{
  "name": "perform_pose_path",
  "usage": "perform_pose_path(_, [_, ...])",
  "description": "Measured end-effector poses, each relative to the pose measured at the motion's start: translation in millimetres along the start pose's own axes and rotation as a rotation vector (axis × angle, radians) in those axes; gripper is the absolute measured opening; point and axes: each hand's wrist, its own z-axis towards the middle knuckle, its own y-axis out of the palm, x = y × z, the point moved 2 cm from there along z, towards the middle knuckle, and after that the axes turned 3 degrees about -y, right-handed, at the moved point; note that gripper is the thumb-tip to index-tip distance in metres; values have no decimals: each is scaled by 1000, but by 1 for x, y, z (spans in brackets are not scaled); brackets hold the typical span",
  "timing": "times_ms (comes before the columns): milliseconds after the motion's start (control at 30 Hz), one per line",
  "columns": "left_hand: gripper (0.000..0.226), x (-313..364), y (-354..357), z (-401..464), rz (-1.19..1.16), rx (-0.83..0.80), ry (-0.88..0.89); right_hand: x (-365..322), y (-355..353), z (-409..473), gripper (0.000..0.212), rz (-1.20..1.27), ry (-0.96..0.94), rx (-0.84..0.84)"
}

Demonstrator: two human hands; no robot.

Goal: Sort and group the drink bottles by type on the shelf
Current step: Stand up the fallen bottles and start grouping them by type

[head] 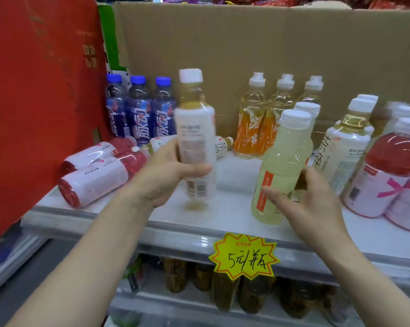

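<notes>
1. Head view: your left hand [168,171] grips a white-labelled tea bottle [195,135], fingers and thumb wrapped round its lower half. It is upright, motion-blurred, and lifted clear of the shelf [234,208].
2. Your right hand [303,197] is curled round the lower right side of a pale cloudy bottle [281,166], which stands on the shelf near the front edge (a second white cap [307,108] shows just behind it).
3. The two hands are well apart, each on its own bottle.
4. At the back left stand three blue bottles [139,109] in a row; in front of them two red bottles [97,171] lie on their sides, caps pointing away from you.
5. Another tea bottle [222,145] lies flat behind the one you hold.
6. Three orange-labelled bottles [253,119] stand at the back centre against the cardboard [246,43].
7. On the right stand more tea bottles [350,142] and, nearer the front, upright red bottles with pink labels [388,173].
8. A yellow price tag [245,257] hangs on the shelf's front edge.
</notes>
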Motion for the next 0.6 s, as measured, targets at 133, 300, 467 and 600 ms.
perform_pose_path(133, [73,-18,36,25,190,-112,-19,4,4,3,68,-43,3,70])
perform_pose_path(300, [68,-17,54,55,360,-193,36,16,6,16,73,-64,31,98])
perform_pose_path(467, [82,-19,65,69,614,-51,110,17,14,32,66,-140,60,106])
perform_pose_path(600, [82,-13,45,70,661,154,216,19,14,33,66,-150,67,113])
